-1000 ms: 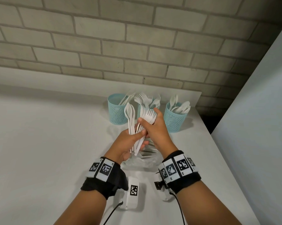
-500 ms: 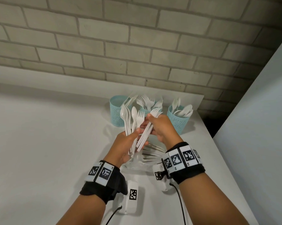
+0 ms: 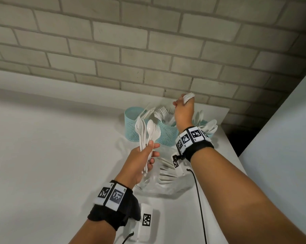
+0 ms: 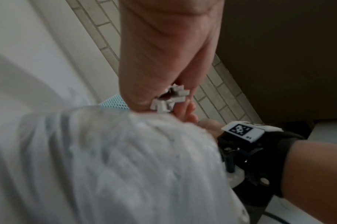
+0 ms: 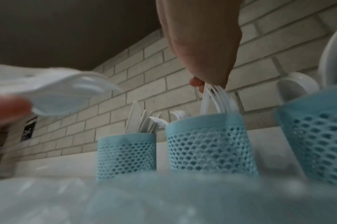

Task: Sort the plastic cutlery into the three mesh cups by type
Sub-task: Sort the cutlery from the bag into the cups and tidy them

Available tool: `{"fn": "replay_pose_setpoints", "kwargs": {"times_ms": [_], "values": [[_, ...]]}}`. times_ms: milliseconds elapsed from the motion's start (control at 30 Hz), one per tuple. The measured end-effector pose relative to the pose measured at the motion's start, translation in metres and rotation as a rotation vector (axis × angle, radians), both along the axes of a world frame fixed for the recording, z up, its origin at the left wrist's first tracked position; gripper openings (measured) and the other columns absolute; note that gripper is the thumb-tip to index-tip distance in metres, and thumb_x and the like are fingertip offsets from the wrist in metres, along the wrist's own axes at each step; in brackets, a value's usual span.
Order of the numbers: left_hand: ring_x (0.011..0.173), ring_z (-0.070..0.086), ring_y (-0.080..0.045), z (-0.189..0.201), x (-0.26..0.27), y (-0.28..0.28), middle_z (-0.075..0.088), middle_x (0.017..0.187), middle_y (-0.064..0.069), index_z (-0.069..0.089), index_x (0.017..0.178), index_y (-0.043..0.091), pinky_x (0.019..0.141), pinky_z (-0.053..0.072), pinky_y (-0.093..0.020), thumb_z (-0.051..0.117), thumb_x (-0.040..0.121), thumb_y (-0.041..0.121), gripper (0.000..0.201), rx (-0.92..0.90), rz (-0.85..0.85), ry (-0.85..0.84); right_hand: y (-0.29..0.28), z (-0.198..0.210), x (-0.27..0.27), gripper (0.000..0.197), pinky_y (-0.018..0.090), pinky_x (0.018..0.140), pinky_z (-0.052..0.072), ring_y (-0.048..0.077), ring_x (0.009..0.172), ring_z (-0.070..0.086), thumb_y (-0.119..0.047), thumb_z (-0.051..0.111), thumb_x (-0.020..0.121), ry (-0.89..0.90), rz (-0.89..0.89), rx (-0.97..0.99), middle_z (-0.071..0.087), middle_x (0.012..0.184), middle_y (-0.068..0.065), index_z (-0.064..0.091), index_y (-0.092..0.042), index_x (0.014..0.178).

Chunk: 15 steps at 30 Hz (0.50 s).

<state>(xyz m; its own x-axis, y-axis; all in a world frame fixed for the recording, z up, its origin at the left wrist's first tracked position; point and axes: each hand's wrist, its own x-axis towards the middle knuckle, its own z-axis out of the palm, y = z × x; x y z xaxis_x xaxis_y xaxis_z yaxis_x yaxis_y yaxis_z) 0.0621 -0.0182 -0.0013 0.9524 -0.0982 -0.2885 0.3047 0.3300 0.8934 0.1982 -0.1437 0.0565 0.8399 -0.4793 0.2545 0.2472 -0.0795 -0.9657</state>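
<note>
Three teal mesh cups stand at the back of the white table: the left cup (image 3: 132, 127) holds knives, the middle cup (image 3: 166, 134) forks, and the right cup (image 5: 317, 136) spoons. My right hand (image 3: 182, 105) grips a bunch of white forks (image 5: 218, 98) from above. Their tines point up and their handles reach down into the middle cup (image 5: 208, 144). In front of the cups my left hand (image 3: 151, 153) grips a bundle of spoons and a fork (image 3: 147, 132) upright by the handles (image 4: 169, 100).
A clear plastic bag (image 3: 166, 176) with more white cutlery lies between my wrists. A white device with a marker (image 3: 146, 221) and a cable sit near the front edge. A brick wall is behind the cups and a pale panel rises on the right.
My right hand has pulled a bunch of forks away from the left hand's bundle and carried them back over the middle cup. The left hand kept the other pieces.
</note>
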Motion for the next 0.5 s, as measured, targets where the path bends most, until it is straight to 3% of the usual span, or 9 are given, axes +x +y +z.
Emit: {"fn": "replay_pose_setpoints", "kwargs": {"times_ms": [100, 233, 267, 333, 400, 500], "values": [[0.049, 0.041, -0.005, 0.002, 0.002, 0.003, 0.062, 0.066, 0.003, 0.067, 0.100, 0.016, 0.041, 0.033, -0.013, 0.044, 0.098, 0.033, 0.028, -0.014, -0.002, 0.025, -0.003, -0.002, 0.008, 0.028, 0.033, 0.083, 0.047, 0.022, 0.089, 0.056, -0.003, 0.045, 0.094, 0.103, -0.011, -0.189, 0.056, 0.099, 0.008, 0.044, -0.007, 0.122], [0.051, 0.040, -0.007, 0.001, 0.002, 0.003, 0.065, 0.068, 0.000, 0.064, 0.107, 0.015, 0.039, 0.033, -0.013, 0.045, 0.098, 0.025, 0.023, -0.053, -0.003, 0.042, -0.010, 0.004, 0.007, 0.057, 0.034, 0.095, 0.046, 0.027, 0.110, 0.055, 0.001, 0.051, 0.089, 0.224, 0.061, -0.329, 0.054, 0.125, 0.016, 0.030, -0.011, 0.140], [0.051, 0.040, -0.007, 0.000, 0.002, 0.002, 0.066, 0.068, 0.000, 0.064, 0.107, 0.016, 0.040, 0.034, -0.013, 0.046, 0.098, 0.023, 0.022, -0.059, -0.003, 0.043, -0.012, 0.006, 0.005, 0.060, 0.031, 0.093, 0.047, 0.026, 0.113, 0.053, 0.003, 0.051, 0.088, 0.250, 0.097, -0.361, 0.050, 0.132, 0.015, 0.030, -0.012, 0.142], [0.051, 0.043, -0.006, 0.000, 0.001, 0.001, 0.069, 0.069, 0.000, 0.064, 0.107, 0.015, 0.040, 0.036, -0.012, 0.047, 0.098, 0.023, 0.020, -0.076, 0.002, 0.039, -0.013, 0.010, -0.001, 0.057, 0.022, 0.083, 0.044, 0.022, 0.111, 0.053, 0.006, 0.051, 0.086, 0.283, 0.146, -0.478, 0.047, 0.137, 0.012, 0.039, -0.011, 0.139], [0.052, 0.045, -0.006, -0.001, 0.001, 0.001, 0.070, 0.070, 0.000, 0.064, 0.107, 0.014, 0.041, 0.038, -0.012, 0.050, 0.097, 0.022, 0.019, -0.088, 0.018, 0.026, -0.011, 0.012, -0.008, 0.044, 0.018, 0.084, 0.040, 0.023, 0.114, 0.053, 0.006, 0.051, 0.085, 0.200, 0.104, -0.607, 0.049, 0.133, 0.012, 0.053, -0.008, 0.127], [0.052, 0.050, -0.005, -0.001, 0.001, 0.002, 0.071, 0.069, 0.000, 0.064, 0.105, 0.013, 0.043, 0.042, -0.012, 0.057, 0.092, 0.022, 0.017, -0.103, 0.061, 0.006, -0.003, 0.015, -0.026, 0.021, 0.022, 0.085, 0.044, 0.019, 0.098, 0.058, -0.006, 0.057, 0.086, -0.016, -0.009, -0.636, 0.060, 0.112, 0.010, 0.065, -0.008, 0.105]]}}
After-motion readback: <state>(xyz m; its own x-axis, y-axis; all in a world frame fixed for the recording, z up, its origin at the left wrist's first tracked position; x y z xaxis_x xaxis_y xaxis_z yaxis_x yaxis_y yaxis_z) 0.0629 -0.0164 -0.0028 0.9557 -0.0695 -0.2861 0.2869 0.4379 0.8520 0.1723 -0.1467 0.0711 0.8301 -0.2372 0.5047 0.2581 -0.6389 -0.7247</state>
